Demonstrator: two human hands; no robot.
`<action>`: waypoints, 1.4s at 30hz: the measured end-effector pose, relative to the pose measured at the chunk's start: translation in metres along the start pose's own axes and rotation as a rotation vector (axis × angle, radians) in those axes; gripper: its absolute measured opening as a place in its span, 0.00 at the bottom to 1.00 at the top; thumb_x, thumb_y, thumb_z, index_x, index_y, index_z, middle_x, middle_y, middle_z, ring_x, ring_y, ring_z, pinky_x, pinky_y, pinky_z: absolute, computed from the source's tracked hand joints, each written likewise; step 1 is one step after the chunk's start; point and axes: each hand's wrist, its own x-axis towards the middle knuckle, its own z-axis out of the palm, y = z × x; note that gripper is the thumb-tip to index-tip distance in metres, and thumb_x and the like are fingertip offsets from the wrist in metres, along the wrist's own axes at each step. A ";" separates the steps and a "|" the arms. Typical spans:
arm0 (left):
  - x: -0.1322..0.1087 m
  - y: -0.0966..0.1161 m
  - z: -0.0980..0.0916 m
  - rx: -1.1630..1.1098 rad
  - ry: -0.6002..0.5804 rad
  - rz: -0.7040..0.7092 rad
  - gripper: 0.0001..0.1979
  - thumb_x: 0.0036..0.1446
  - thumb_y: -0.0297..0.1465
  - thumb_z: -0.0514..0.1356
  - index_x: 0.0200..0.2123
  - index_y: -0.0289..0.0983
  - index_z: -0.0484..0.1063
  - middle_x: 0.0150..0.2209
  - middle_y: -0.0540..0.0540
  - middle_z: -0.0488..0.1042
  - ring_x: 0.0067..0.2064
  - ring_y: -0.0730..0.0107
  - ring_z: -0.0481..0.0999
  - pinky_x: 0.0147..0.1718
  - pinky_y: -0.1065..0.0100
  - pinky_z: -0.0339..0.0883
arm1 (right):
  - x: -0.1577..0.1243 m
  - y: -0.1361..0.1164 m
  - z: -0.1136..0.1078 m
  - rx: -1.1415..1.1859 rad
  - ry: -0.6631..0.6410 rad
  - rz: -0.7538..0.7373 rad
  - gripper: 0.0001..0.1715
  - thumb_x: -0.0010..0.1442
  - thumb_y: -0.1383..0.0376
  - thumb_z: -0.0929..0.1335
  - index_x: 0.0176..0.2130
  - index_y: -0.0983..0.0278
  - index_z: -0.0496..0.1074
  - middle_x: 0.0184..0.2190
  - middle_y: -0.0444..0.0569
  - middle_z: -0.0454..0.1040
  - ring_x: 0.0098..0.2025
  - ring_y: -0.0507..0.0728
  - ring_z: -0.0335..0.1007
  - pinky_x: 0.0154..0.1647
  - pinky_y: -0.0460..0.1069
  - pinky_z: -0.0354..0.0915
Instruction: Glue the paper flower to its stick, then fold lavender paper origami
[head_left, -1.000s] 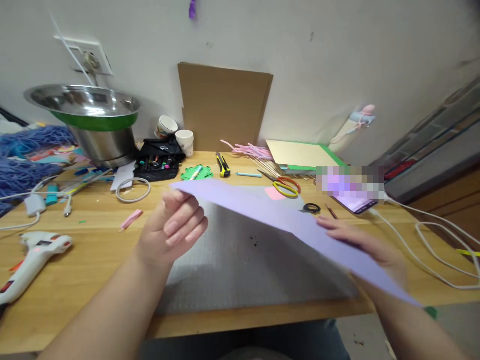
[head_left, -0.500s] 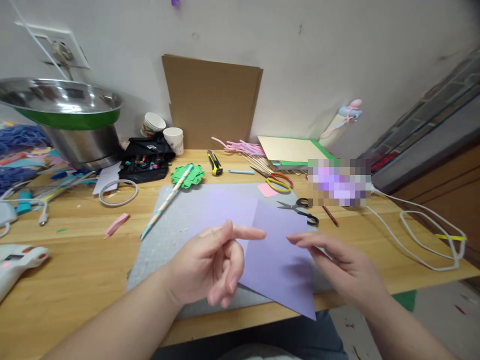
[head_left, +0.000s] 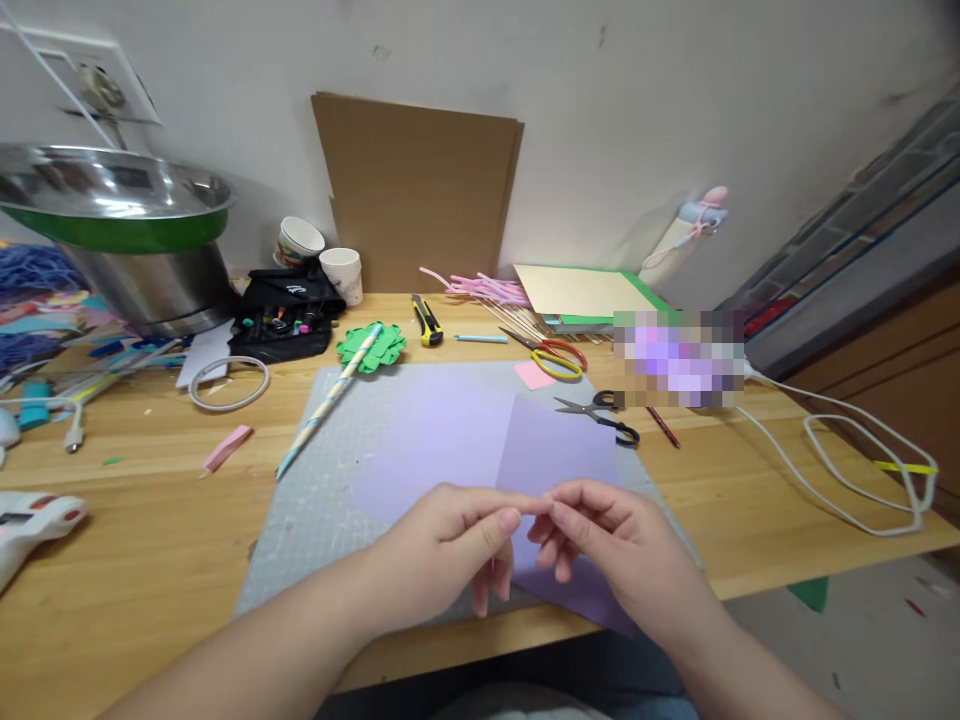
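A lilac paper sheet (head_left: 450, 430) lies creased on the grey cutting mat (head_left: 315, 500) in front of me. My left hand (head_left: 450, 545) and my right hand (head_left: 607, 540) meet just above the sheet's near part, fingertips touching in a pinch. The fingers of both hands are curled together; what sits between the fingertips is too small to make out. A striped paper stick (head_left: 330, 400) lies across the mat's far left corner, over a green paper flower (head_left: 371, 347).
Black scissors (head_left: 600, 415) and red-and-yellow scissors (head_left: 555, 355) lie beyond the mat. A glue gun (head_left: 30, 525) is at the left edge, a steel bowl (head_left: 112, 200) at the back left, white cables (head_left: 840, 470) at the right, cardboard (head_left: 416, 190) against the wall.
The lilac sheet was held up in both hands; it now lies flat on the mat. Both hands have let go and come together, fingertips pinched, over its near part.
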 end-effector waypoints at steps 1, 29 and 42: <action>-0.001 0.000 0.001 0.072 0.002 -0.007 0.25 0.64 0.46 0.49 0.56 0.39 0.69 0.23 0.51 0.68 0.20 0.77 0.67 0.21 0.74 0.64 | -0.001 0.002 0.000 -0.010 0.003 0.009 0.17 0.57 0.54 0.69 0.33 0.66 0.73 0.25 0.46 0.74 0.22 0.49 0.69 0.24 0.45 0.66; 0.008 -0.003 -0.003 -0.526 -0.162 -0.026 0.23 0.64 0.41 0.50 0.53 0.33 0.71 0.18 0.47 0.73 0.13 0.74 0.68 0.13 0.76 0.60 | 0.001 0.020 -0.001 0.175 0.097 -0.021 0.14 0.57 0.56 0.69 0.29 0.63 0.66 0.15 0.37 0.60 0.15 0.46 0.51 0.16 0.43 0.47; 0.008 -0.003 -0.009 0.546 0.459 0.038 0.12 0.56 0.34 0.59 0.42 0.37 0.73 0.39 0.42 0.76 0.41 0.60 0.74 0.42 0.59 0.67 | 0.006 0.030 -0.046 0.097 0.480 -0.279 0.12 0.63 0.56 0.64 0.35 0.61 0.67 0.18 0.40 0.64 0.20 0.49 0.62 0.19 0.44 0.59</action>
